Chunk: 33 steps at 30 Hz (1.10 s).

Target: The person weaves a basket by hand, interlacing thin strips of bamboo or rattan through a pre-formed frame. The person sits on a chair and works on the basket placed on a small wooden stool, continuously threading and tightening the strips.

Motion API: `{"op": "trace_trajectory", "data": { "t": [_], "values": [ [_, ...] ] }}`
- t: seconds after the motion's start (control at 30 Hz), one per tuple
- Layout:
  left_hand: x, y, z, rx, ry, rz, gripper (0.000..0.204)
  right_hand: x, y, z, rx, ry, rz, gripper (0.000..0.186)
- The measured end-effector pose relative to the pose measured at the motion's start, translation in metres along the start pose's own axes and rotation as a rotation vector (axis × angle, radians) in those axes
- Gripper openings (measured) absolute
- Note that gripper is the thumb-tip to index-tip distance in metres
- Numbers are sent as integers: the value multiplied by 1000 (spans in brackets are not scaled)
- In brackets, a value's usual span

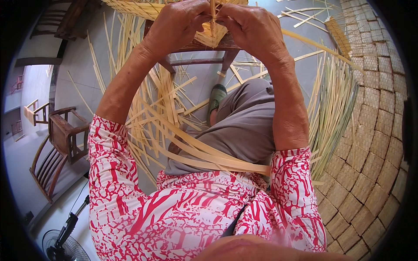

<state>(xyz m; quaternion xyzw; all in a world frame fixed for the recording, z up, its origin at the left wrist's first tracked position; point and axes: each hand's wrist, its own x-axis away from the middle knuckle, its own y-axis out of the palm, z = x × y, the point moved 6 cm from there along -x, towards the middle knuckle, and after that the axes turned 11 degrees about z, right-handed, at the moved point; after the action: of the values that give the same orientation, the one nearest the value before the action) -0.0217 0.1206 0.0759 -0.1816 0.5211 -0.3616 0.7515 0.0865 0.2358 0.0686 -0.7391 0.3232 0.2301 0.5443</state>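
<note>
At the top centre, my left hand [178, 26] and my right hand [248, 28] are raised at a pale woven bamboo piece [148, 6], their fingers pinched closed on either side of a narrow upright strip [213, 15] at its corner. The piece sits over a dark wooden stool [204, 61] just beyond my knees. Long loose bamboo strips [209, 158] lie across my lap and trail down to the left. The exact hold of my fingertips is partly hidden.
Loose strips [161, 95] litter the grey floor [78, 56], with bundled strips [331, 108] at my right beside stacked woven squares [370, 130]. Wooden chairs [65, 135] stand on the left, and a black fan [61, 239] is at the lower left.
</note>
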Motion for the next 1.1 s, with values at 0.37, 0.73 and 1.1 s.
{"op": "trace_trajectory", "data": {
  "t": [0.37,0.73,1.1],
  "values": [
    [23,-14,17,35,144,-98,14,-2,-5,1,-131,15,-132,27],
    [33,-23,10,-53,141,-195,14,-29,7,-9,-189,-160,-345,33],
    [27,-14,-5,643,-291,-174,21,-44,-3,-19,-179,-187,-361,28]
  ]
}}
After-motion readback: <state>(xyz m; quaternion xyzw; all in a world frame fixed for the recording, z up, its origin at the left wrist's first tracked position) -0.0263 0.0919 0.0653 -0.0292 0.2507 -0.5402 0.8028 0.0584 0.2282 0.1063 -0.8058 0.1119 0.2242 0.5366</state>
